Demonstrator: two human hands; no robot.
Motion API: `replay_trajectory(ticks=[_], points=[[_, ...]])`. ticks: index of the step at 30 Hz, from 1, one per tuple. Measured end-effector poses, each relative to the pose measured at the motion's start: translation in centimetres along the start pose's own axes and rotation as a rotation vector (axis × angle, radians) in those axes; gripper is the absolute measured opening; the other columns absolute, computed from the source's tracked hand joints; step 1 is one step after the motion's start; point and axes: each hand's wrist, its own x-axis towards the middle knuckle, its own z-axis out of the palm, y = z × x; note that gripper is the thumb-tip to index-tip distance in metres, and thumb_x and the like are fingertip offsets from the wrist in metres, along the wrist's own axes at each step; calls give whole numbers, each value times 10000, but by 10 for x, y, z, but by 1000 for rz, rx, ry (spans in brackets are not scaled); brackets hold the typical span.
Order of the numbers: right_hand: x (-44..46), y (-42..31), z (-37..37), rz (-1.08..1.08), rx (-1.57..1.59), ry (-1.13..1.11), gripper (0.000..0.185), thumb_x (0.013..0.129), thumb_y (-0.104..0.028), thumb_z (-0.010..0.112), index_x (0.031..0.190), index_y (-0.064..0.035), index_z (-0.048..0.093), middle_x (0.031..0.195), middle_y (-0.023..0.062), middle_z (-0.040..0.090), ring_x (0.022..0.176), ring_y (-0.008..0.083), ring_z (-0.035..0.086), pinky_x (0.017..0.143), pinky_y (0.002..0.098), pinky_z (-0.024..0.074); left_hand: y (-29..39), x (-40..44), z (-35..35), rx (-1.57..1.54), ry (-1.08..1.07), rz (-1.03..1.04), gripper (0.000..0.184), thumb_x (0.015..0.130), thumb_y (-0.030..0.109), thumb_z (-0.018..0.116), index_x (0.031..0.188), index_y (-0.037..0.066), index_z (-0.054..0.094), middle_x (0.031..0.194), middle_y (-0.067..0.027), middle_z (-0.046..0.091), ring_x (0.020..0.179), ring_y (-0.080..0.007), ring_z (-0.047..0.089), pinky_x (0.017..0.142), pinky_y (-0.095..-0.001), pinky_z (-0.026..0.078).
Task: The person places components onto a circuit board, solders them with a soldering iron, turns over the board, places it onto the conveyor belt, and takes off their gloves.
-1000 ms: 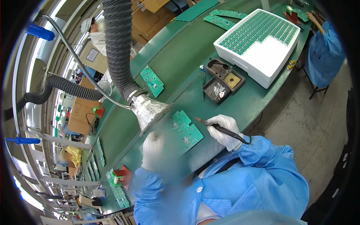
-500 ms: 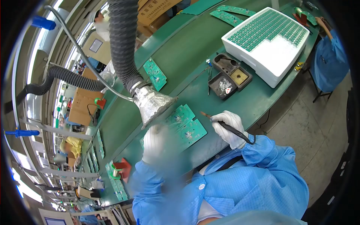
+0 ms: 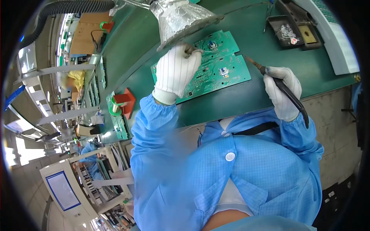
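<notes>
My right hand (image 3: 283, 90), in a white glove, grips the black handle of a soldering iron (image 3: 287, 92). The iron's brownish tip points up and left, just off the right edge of a green circuit board (image 3: 210, 79). Over the left part of the board is my left hand (image 3: 179, 69), in a striped white glove, its thumb and fingers pinched together. A thin strand, like solder wire (image 3: 207, 51), sticks out from those fingertips above the board. Two white parts with blue tops stand on the board.
A foil-wrapped fume hood (image 3: 183, 19) hangs just above my left hand. Far right are a soldering-iron stand (image 3: 308, 36) with a tray of bits and a white foam box (image 3: 333, 42). A solder reel on a red holder (image 3: 125, 102) stands left, beside more boards (image 3: 118, 123).
The view has tilted down and closer to my body. My left hand now reaches further over the board. My right hand still holds the iron beside the board's right edge.
</notes>
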Motion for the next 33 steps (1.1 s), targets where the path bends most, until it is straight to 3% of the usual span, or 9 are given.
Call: replay_trajectory(ticks=[1,7,13,16,33], points=[[1,1,0,-130,-91,6,172,829,53,674,975,-25,625,789,76,617,611,149,576,569,294,469,1,1,0,8,-37,2,272,854,316,674,917,53,693,798,-174,698,725,-370,681,664,-411,541],[-13,-3,6,-258,-23,-159,256,769,54,713,989,-36,617,783,112,649,610,256,627,560,359,500,4,0,4,79,-7,155,212,843,278,659,876,71,684,773,-168,686,698,-369,669,633,-418,532],[-17,3,15,-440,-148,-134,271,755,78,709,994,-1,610,767,120,653,603,266,626,559,365,519,1,0,6,111,1,255,207,828,276,663,861,72,667,767,-169,681,695,-374,660,628,-418,527],[-17,5,15,-425,-146,-167,275,759,78,712,1005,10,610,782,123,659,614,266,635,564,359,525,-1,1,6,165,-21,274,222,845,286,671,914,75,668,782,-123,685,686,-306,670,622,-367,522],[-16,4,18,-406,-180,-168,243,753,52,747,957,-4,626,774,114,674,645,252,666,597,340,555,-5,3,14,173,-91,255,238,843,310,667,908,81,668,821,-122,683,741,-327,672,658,-381,529]])
